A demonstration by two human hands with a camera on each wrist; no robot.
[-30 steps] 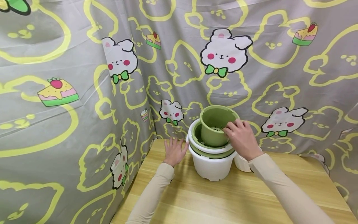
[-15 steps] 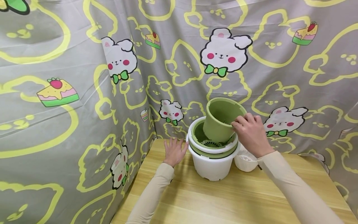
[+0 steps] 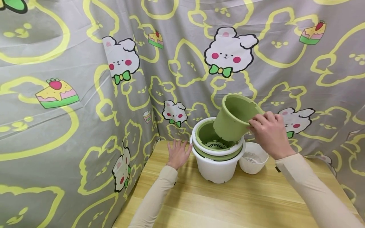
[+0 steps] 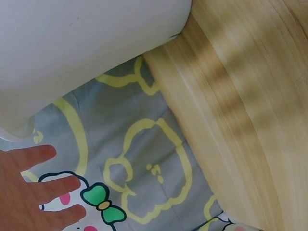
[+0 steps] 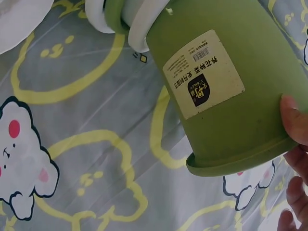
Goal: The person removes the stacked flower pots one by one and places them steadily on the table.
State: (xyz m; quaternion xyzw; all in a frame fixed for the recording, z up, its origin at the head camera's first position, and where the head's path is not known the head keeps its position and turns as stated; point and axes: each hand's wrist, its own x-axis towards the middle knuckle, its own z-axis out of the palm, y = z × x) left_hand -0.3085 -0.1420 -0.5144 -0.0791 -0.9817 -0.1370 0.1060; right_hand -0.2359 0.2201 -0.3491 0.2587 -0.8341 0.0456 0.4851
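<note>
My right hand (image 3: 269, 133) pinches the rim of a green flower pot (image 3: 232, 122), which tilts with its mouth toward the upper right above a stack of nested pots. A cream label (image 5: 204, 74) shows on its side in the right wrist view. The stack has a white pot (image 3: 215, 169) at the bottom, with green and white rims above it; slots show in the floor of its green inner pot (image 3: 206, 133). My left hand (image 3: 178, 154) has its fingers spread, thumb right at the stack's left side. In the left wrist view, those fingers (image 4: 57, 187) stay straight below the white pot's wall.
A small white faceted pot (image 3: 253, 160) with a perforated floor stands just right of the stack. All stand on a wooden table (image 3: 228, 202). A grey patterned curtain (image 3: 176, 25) hangs close behind and along the left side.
My right hand has lifted the green flower pot up and right out of the stack, tilting it. The small white pot has come into fuller view. My left hand has stayed in place.
</note>
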